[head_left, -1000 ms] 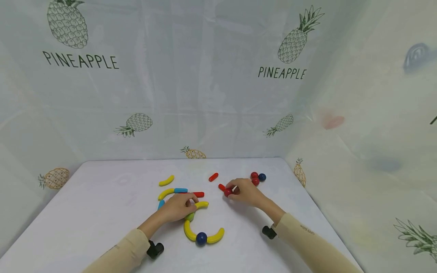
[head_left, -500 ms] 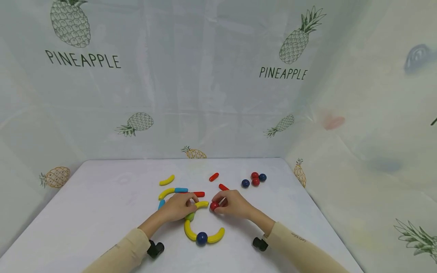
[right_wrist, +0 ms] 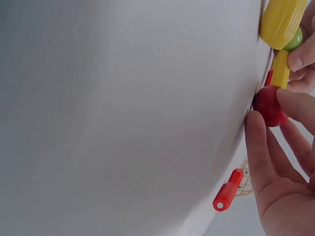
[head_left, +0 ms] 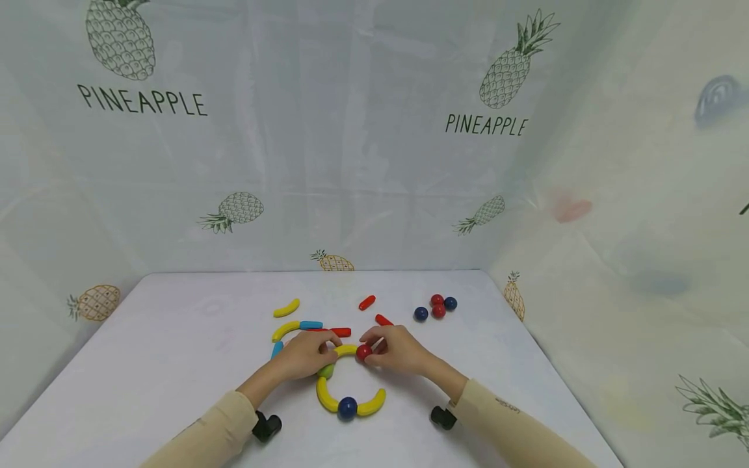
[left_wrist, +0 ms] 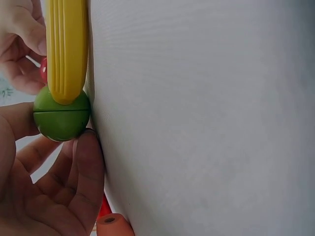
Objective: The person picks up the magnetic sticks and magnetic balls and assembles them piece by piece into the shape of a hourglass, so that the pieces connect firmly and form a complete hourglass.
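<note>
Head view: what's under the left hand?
Showing at the edges of the left hand: a yellow curved piece, a green ball, a blue stick and a red stick. Anything fully beneath is covered.

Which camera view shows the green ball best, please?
The left wrist view: the green ball appears large and clear there, though a yellow piece covers its upper part. The head view shows it small, beside the left hand; the right wrist view shows only part.
</note>
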